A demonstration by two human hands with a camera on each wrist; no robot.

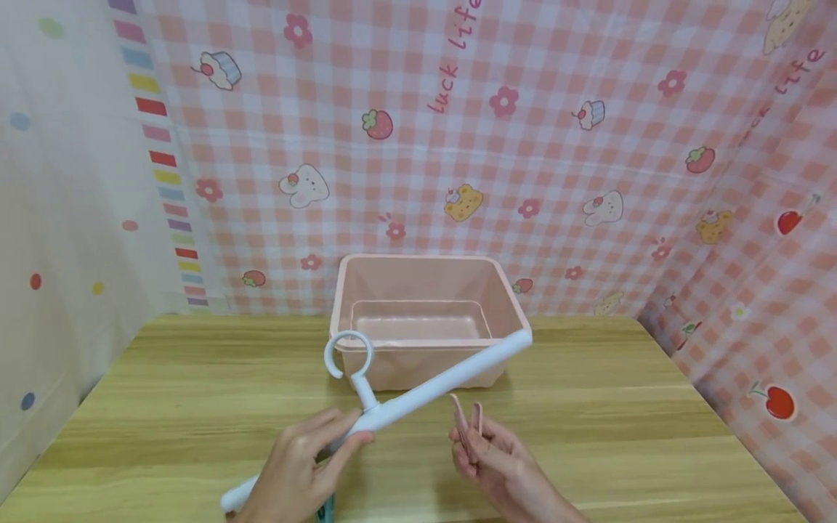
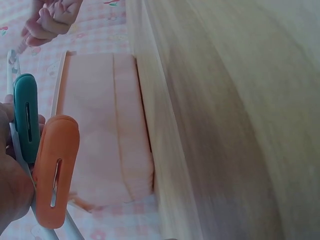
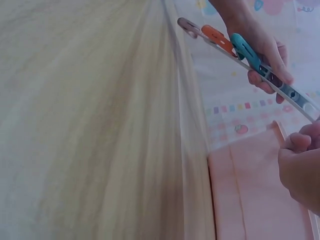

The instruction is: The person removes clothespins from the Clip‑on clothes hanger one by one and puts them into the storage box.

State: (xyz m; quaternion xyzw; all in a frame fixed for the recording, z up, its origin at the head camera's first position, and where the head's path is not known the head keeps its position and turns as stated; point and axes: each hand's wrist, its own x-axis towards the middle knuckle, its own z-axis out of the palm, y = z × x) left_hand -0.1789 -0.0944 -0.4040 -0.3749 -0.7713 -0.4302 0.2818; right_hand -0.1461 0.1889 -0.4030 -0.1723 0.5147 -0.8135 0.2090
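Note:
My left hand [image 1: 294, 465] grips a pale blue-white clothes hanger [image 1: 458, 370] near its middle, below the round hook. The bar tilts, its right end higher than its left. A teal clip [image 2: 22, 92] and an orange clip [image 2: 59, 132] hang on the hanger by the left hand. The right wrist view shows a further brownish-pink clip [image 3: 189, 26] at the hanger's far end. My right hand [image 1: 497, 465] pinches a pink clothes clip [image 1: 466, 432] between thumb and fingers, its two prongs pointing up. In the head view this clip is apart from the hanger.
A pink plastic bin [image 1: 421, 367] stands on the wooden table [image 1: 588, 407] beyond both hands, and its visible inside holds nothing. A pink checked cloth [image 1: 418, 160] hangs behind the table and along the right side. At the left hangs a pale dotted cloth [image 1: 72, 240].

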